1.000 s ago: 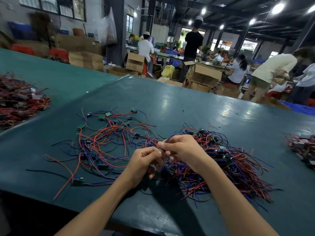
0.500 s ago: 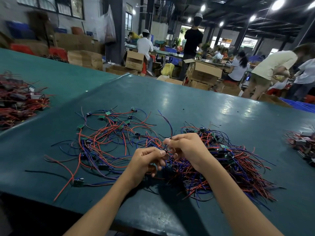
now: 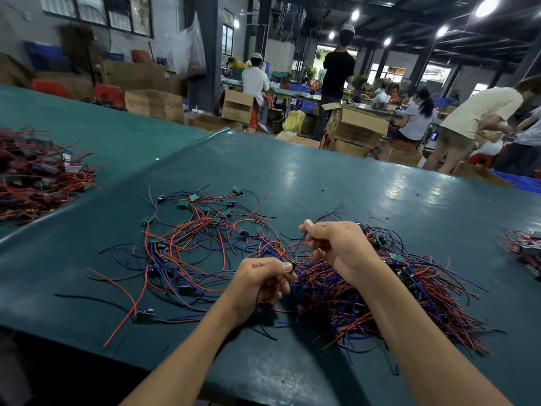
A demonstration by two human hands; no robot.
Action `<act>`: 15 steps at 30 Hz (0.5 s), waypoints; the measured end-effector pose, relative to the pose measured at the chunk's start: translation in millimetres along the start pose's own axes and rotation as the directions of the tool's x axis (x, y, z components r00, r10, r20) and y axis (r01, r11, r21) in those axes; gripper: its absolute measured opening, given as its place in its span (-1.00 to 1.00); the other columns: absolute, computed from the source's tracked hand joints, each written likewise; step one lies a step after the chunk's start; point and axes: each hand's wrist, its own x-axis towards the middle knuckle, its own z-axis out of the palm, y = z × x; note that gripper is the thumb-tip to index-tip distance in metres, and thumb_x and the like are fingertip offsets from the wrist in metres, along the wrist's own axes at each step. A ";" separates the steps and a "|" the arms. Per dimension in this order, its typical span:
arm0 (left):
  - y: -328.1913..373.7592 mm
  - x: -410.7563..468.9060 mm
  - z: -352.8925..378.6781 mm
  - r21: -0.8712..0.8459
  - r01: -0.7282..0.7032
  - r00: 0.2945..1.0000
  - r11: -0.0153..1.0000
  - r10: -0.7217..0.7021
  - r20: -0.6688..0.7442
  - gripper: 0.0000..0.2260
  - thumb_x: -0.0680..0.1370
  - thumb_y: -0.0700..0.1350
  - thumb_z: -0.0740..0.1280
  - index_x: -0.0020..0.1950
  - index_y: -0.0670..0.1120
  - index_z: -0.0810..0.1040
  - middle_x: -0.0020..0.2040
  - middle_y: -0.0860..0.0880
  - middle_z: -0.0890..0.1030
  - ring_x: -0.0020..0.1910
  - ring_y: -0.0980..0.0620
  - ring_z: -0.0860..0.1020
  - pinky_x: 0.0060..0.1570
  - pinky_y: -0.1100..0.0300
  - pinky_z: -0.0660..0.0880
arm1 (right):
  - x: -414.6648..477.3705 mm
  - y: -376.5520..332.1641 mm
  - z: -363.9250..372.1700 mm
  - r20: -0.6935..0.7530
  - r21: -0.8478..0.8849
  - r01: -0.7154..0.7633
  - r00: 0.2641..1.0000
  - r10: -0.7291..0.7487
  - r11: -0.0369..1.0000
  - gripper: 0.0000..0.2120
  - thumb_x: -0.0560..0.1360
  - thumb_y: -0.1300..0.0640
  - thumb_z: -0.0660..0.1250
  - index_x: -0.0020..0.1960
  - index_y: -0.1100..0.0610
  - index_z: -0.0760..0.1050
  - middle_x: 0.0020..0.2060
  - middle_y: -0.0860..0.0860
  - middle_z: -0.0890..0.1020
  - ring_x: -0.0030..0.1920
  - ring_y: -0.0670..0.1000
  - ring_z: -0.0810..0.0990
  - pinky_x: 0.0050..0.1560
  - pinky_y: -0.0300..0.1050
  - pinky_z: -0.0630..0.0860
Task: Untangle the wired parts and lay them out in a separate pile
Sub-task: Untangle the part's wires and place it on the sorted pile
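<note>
Just now: the right hand (image 3: 339, 247) is being lifted up and away from the left hand (image 3: 257, 282); a second ago the two were being held close together, low over the near edge of the tangled heap (image 3: 409, 294).
Meaning for the task: one wired part (image 3: 299, 248) is probably being drawn out of the knot, though it is not yet being laid down.
Right hand: the part's wires are being pinched between thumb and curled fingers.
Left hand: the lower end of the same part is being gripped at the thumb tip, with the fingers curled under; what is being held inside the fist cannot be told.
Where the part is: it is being held in the air between the two hands, above the gap between the two piles.
Long axis: it is being stretched steeply, from the left hand below up to the right hand and slightly rightward.
Pointing: the free wire ends are being carried past the right fingers, up and to the far right; they are blurred.
Destination: the spread pile (image 3: 193, 230) is being kept on the table (image 3: 322, 177), left of the hands.
</note>
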 end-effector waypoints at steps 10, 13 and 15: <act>1.4 -4.0 1.9 0.015 0.014 1.000 1.000 -0.014 0.002 -0.80 0.43 -0.02 0.43 -0.24 -0.15 0.69 -0.38 -0.13 0.58 -0.46 0.03 0.48 -0.45 0.27 0.38 | 3.2 -22.3 -16.4 0.094 0.320 -0.185 0.982 0.163 0.929 -0.82 0.60 0.18 0.33 -0.09 0.28 0.58 -0.39 0.01 0.46 -0.50 -0.16 0.40 -0.56 -0.37 0.29; 1.7 -4.0 2.5 0.023 0.017 1.000 1.000 -0.017 -0.002 -0.77 0.37 0.02 0.46 -0.25 -0.16 0.68 -0.39 -0.14 0.57 -0.48 0.02 0.47 -0.46 0.27 0.37 | 2.7 -25.4 -20.7 0.073 0.266 -0.178 0.984 0.164 0.947 -0.80 0.57 0.13 0.37 -0.13 0.26 0.59 -0.40 0.01 0.46 -0.50 -0.15 0.39 -0.57 -0.36 0.27; 1.5 -3.4 2.6 0.020 0.014 1.000 1.000 -0.014 -0.005 -0.72 0.33 0.05 0.48 -0.25 -0.18 0.68 -0.40 -0.14 0.56 -0.50 0.03 0.48 -0.47 0.28 0.36 | 2.0 -26.8 -21.9 0.042 0.196 -0.171 0.985 0.166 0.966 -0.75 0.55 0.07 0.41 -0.19 0.23 0.60 -0.45 -0.01 0.46 -0.51 -0.14 0.37 -0.57 -0.35 0.23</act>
